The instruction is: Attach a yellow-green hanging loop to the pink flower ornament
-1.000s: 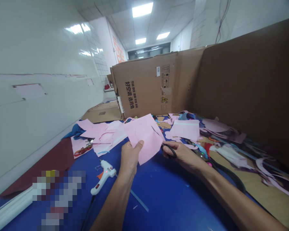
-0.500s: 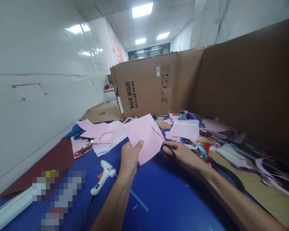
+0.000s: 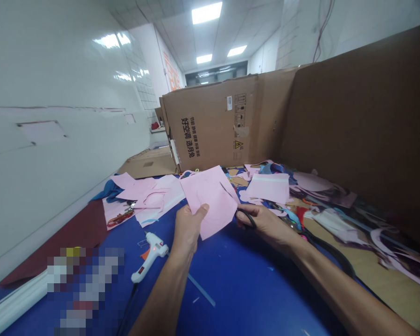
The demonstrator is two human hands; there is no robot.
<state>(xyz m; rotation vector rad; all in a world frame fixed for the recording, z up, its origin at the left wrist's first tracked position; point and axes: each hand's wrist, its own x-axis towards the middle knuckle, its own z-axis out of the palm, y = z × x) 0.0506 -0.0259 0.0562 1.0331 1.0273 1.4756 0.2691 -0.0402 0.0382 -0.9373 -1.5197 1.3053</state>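
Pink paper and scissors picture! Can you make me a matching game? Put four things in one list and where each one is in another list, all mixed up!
Things:
1. Pink paper sheet
2. Black-handled scissors
3. White glue gun
4. Cardboard box

Places:
A. Standing behind the papers
B. In the right hand
C. Lying on the blue surface
D. In the left hand

Right pairs: 1-D, 2-B, 3-C, 4-A
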